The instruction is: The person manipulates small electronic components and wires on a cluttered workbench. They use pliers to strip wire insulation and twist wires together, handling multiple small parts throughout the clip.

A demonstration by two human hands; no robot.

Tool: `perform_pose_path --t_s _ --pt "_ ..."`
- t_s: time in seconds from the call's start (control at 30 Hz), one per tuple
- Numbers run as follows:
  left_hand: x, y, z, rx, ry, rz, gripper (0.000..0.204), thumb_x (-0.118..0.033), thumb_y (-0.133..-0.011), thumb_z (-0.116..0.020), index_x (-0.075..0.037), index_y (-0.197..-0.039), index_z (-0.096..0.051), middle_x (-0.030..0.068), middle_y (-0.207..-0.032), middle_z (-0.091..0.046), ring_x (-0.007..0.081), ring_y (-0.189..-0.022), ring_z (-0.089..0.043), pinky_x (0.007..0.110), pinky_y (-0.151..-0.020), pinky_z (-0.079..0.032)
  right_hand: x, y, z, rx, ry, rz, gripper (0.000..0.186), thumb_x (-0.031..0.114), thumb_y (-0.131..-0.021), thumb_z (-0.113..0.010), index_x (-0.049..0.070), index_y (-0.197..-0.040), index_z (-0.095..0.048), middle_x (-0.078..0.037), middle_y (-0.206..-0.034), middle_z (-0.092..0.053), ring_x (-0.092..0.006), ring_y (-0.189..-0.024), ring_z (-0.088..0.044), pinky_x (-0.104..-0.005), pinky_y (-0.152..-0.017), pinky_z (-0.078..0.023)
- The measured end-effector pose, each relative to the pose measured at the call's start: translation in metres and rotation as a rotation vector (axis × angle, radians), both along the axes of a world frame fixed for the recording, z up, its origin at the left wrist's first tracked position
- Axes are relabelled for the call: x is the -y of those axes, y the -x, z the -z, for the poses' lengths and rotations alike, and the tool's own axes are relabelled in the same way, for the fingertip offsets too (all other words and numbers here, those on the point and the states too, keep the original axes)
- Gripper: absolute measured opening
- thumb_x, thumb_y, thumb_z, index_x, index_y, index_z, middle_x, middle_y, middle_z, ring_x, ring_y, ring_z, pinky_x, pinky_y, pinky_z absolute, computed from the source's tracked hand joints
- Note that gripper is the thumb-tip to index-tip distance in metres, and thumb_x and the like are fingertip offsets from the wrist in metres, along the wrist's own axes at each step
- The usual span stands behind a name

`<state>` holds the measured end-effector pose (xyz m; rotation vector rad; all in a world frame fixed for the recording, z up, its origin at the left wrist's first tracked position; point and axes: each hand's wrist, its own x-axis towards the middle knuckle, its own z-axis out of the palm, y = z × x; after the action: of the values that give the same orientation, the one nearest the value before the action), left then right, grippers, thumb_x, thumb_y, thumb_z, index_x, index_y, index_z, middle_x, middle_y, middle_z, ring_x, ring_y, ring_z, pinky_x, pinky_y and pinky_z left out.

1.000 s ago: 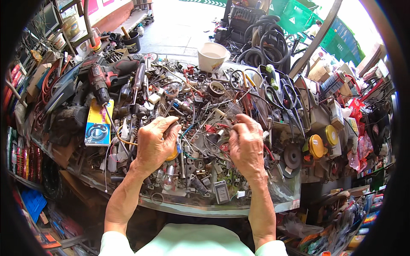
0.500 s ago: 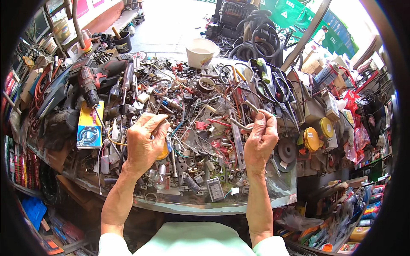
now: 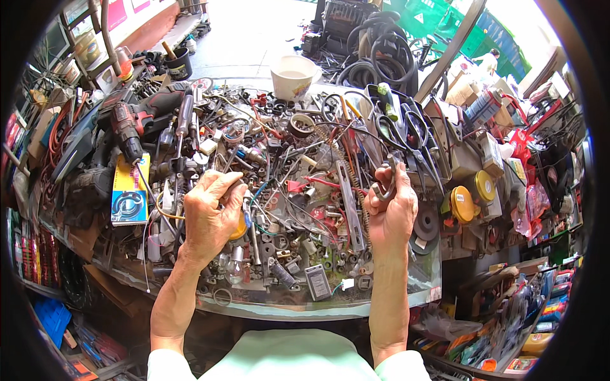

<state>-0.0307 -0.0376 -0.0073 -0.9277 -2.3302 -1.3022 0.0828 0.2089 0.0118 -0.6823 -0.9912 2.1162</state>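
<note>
My left hand point(image 3: 211, 219) is raised above the left middle of the littered tabletop, thumb and fingers pinched together. Something small and dark may sit at its fingertips, but the fingers cover it. A bent grey metal rod point(image 3: 384, 193) is gripped in my right hand point(image 3: 392, 216), its curved part lying against the fingers. Left of that hand, a long flat metal bar point(image 3: 349, 206) rests among loose wires and fittings. Below and between the hands lie a small grey box point(image 3: 318, 283) and a clear glass bulb point(image 3: 235, 272).
A red and black power drill point(image 3: 127, 127) and a yellow-and-blue carton point(image 3: 131, 190) occupy the left side. Scissors point(image 3: 418, 152) stand at the right, beyond my right hand. A white tub point(image 3: 293, 75) stands at the far edge. The table's glass front edge point(image 3: 305, 311) curves before me.
My right hand has turned the bent rod, which now points more upright and sits closer into the fingers. The left hand keeps its pinch almost in place.
</note>
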Motion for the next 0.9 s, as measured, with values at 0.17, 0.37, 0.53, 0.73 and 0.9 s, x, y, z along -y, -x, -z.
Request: perform_pose_path --t_s 0.17,0.37,0.53,0.73,0.9 --pt "0.000 0.000 0.000 -0.016 0.020 -0.003 0.025 0.001 -0.084 -0.072 -0.002 -0.109 -0.071 0.0055 -0.086 -0.064 0.0116 -0.066 -0.060 0.025 -0.056 -0.047 0.003 0.000 0.000 0.048 -0.196 -0.110 0.030 0.031 -0.101 -0.060 0.009 -0.080 -0.057 0.000 -0.063 -0.056 -0.0053 -0.043 -0.046 -0.0210 -0.036 -0.032" --pt "0.001 0.001 0.001 -0.040 0.027 0.003 0.027 0.002 -0.084 -0.070 -0.003 -0.110 -0.071 0.0056 -0.087 -0.065 0.0112 -0.067 -0.060 0.025 -0.055 -0.046 0.022 0.005 0.003 0.263 -0.606 -0.164 0.032 0.023 -0.092 -0.075 0.008 -0.070 -0.058 0.011 -0.061 -0.049 0.0013 -0.054 -0.036 -0.0194 -0.047 -0.027" --pt "0.001 0.000 0.003 -0.041 0.004 0.014 0.027 0.002 -0.084 -0.070 -0.003 -0.110 -0.071 0.0053 -0.088 -0.065 0.0108 -0.067 -0.059 0.025 -0.055 -0.045 0.036 0.007 0.017 0.593 -1.322 -0.068 0.015 0.018 -0.086 -0.075 0.004 -0.084 -0.070 -0.004 -0.061 -0.063 -0.0116 -0.052 -0.056 -0.0294 -0.050 -0.043" --pt "-0.002 -0.003 0.004 0.009 0.010 0.022 0.025 0.002 -0.085 -0.070 -0.003 -0.109 -0.071 0.0066 -0.088 -0.066 0.0125 -0.067 -0.061 0.026 -0.056 -0.047 0.045 0.017 0.024 0.743 -1.663 -0.201 0.033 0.037 -0.085 -0.072 0.007 -0.097 -0.072 -0.014 -0.080 -0.070 -0.0318 -0.075 -0.069 -0.0422 -0.069 -0.051" --pt "-0.002 -0.005 -0.001 0.012 0.031 0.033 0.023 0.001 -0.085 -0.070 -0.002 -0.108 -0.070 0.0114 -0.092 -0.067 0.0204 -0.067 -0.067 0.030 -0.058 -0.052 0.043 0.024 0.033 0.806 -1.627 -0.296 0.035 0.036 -0.087 -0.069 0.008 -0.106 -0.070 -0.016 -0.078 -0.069 -0.0341 -0.075 -0.068 -0.0449 -0.070 -0.051"
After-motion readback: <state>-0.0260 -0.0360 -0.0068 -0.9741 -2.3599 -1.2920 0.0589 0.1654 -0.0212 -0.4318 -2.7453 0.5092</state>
